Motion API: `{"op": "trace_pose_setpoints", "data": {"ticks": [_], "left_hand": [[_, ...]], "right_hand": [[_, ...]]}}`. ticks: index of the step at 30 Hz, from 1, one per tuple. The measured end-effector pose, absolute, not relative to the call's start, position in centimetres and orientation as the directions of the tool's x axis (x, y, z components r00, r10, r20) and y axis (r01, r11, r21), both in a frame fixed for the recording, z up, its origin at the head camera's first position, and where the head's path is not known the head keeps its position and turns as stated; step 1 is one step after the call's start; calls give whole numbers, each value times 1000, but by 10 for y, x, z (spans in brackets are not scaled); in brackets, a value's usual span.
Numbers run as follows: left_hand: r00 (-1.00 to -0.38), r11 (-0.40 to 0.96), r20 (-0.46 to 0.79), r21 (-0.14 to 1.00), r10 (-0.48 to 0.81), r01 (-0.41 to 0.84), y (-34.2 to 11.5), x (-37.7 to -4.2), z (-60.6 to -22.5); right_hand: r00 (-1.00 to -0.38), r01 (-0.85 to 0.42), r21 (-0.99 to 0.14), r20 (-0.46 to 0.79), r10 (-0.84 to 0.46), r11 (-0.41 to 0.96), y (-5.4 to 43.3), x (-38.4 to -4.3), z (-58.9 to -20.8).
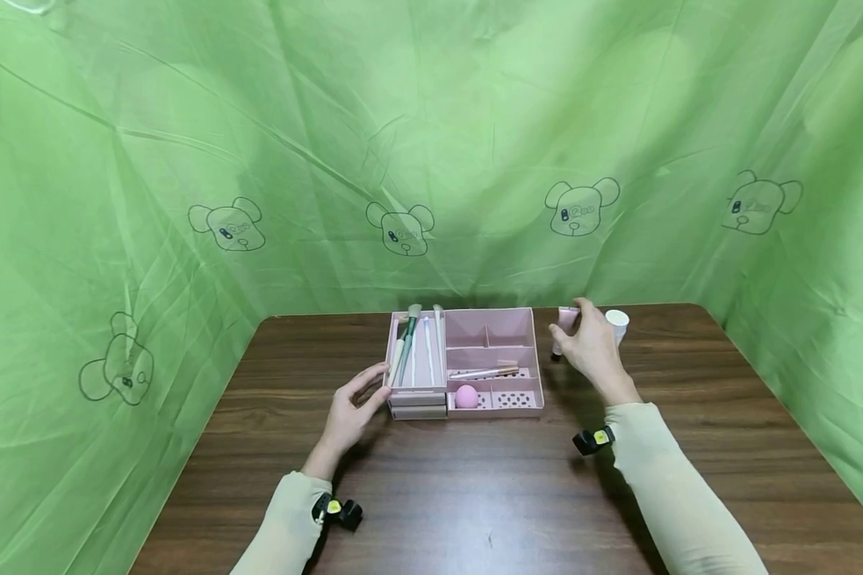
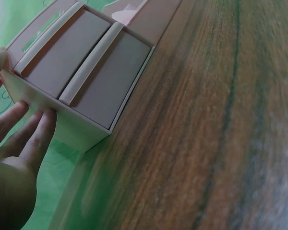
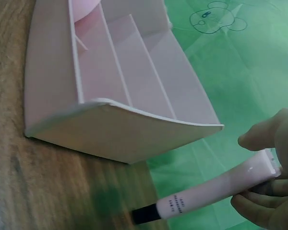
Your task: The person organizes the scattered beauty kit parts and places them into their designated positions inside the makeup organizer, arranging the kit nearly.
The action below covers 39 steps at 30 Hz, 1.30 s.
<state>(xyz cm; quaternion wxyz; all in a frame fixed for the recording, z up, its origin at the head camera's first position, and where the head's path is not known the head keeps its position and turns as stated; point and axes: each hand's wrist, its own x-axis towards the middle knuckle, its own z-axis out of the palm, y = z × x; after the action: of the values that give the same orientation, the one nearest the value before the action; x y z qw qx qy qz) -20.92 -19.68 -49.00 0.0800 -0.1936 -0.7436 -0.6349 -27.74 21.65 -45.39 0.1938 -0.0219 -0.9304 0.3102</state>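
A pink desktop makeup organizer (image 1: 489,413) stands near the table's back edge. My left hand (image 1: 348,407) rests against its left side, fingertips (image 2: 47,120) fairly straight on the wall beside two small drawers (image 2: 103,76). To the right of the organizer, my right hand (image 1: 591,345) holds a pale pink squeeze tube (image 3: 216,184), thumb and fingers around its flat crimped end and its black cap pointing down. In the right wrist view, the thumb lies above the tube and the curled fingers below. A white-lidded container (image 1: 617,319) stands just beyond that hand.
Makeup brushes (image 1: 407,343) fill the organizer's left tray. Its right half holds a pink ball-shaped sponge (image 1: 466,397) and a slim pen-like item (image 1: 483,373) among dividers. A green curtain (image 1: 475,160) hangs behind the brown wooden table (image 1: 489,495).
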Motion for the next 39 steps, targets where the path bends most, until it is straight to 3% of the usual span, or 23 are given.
{"op": "trace_pose_setpoints", "data": {"ticks": [7, 23, 39], "left_hand": [[-912, 124, 366, 912, 188, 391, -197, -208, -492], [-909, 127, 370, 909, 191, 397, -197, -209, -491], [-907, 131, 372, 907, 194, 400, -196, -208, -488]], "right_hand": [[-904, -41, -632, 353, 240, 774, 206, -278, -473], [-912, -44, -621, 344, 223, 782, 210, -279, -483], [-897, -109, -631, 395, 197, 768, 212, -276, -457]]}}
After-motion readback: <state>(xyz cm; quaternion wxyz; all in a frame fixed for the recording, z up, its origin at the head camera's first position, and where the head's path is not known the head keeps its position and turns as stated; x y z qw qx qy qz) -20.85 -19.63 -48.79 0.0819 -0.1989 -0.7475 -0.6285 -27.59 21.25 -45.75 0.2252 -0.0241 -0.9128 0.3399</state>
